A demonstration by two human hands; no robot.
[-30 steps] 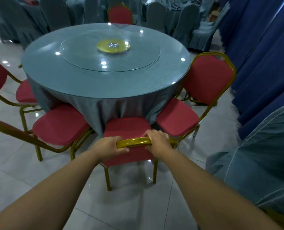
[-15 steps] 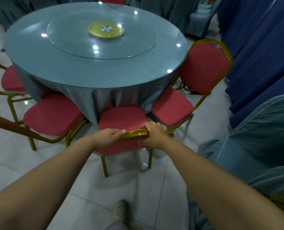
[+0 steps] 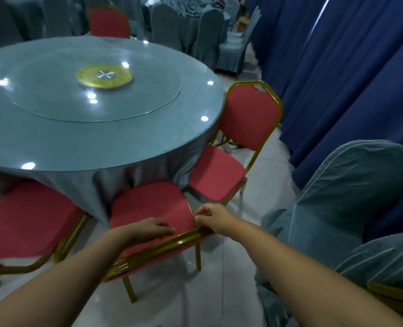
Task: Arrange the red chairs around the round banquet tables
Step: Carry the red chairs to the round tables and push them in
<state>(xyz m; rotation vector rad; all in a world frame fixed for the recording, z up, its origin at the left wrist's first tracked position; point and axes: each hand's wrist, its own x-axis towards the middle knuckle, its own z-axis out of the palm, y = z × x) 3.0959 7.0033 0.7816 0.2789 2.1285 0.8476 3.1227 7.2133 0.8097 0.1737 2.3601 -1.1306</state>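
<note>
A round table under a grey-blue cloth carries a glass turntable with a gold hub. Directly below me a red chair with a gold frame is tucked seat-first under the table's edge, its gold top rail towards me. My left hand lies flat over that rail, fingers stretched out. My right hand hovers loosely curled at the rail's right end, gripping nothing. More red chairs stand at the table's left, right and far side.
A chair in a grey-blue cover stands close at my right. Dark blue curtains line the right side, leaving a narrow strip of tiled floor. Several covered chairs crowd the background.
Both hands have come off the chair's top rail, which they gripped before. The view has swung left and the chair sits a little further under the table.
</note>
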